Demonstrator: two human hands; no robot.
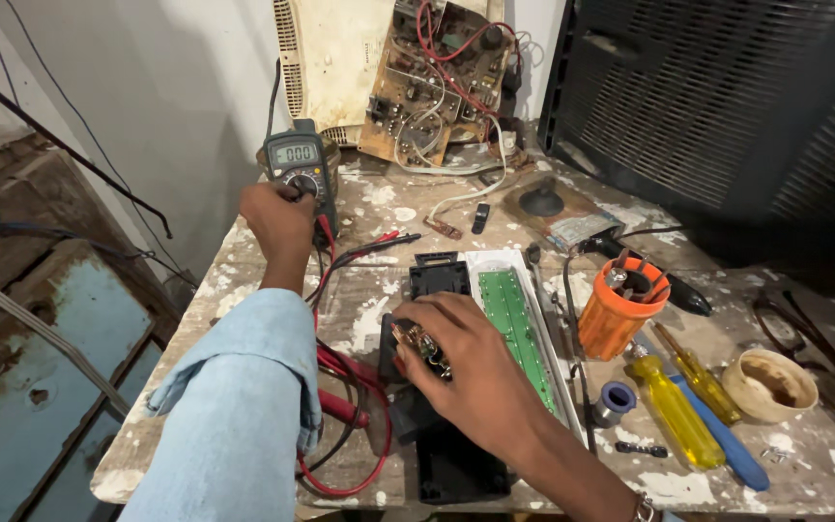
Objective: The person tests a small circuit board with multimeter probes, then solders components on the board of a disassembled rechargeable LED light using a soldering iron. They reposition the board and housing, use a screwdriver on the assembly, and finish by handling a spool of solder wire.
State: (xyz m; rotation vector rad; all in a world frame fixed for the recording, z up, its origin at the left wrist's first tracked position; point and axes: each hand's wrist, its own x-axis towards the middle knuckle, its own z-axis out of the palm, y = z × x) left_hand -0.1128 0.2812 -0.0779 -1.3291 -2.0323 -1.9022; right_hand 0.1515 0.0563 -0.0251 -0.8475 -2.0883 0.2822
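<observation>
Left hand (277, 217): far left on the bench (823, 464), fingers pinched on the multimeter (299, 166) dial.
Test leads (345, 387): looped red, mid-bench.
Right hand (466, 362): fingers closed around a small circuit part (424, 345), over the black casing (442, 454).
Green board (519, 324): just right.

A paint-splashed wooden counter (828, 464) stands against a pale grey wall (147, 87). A thin dark cable (60, 145) runs slantwise across the wall. At the back right a large black grille (717, 97) with slatted ribs fills the corner. To the left, below the counter's edge, lie rusty blue metal panels (41, 387) and worn wooden boards (2, 184). The light is soft and even, with faint shadows.
</observation>
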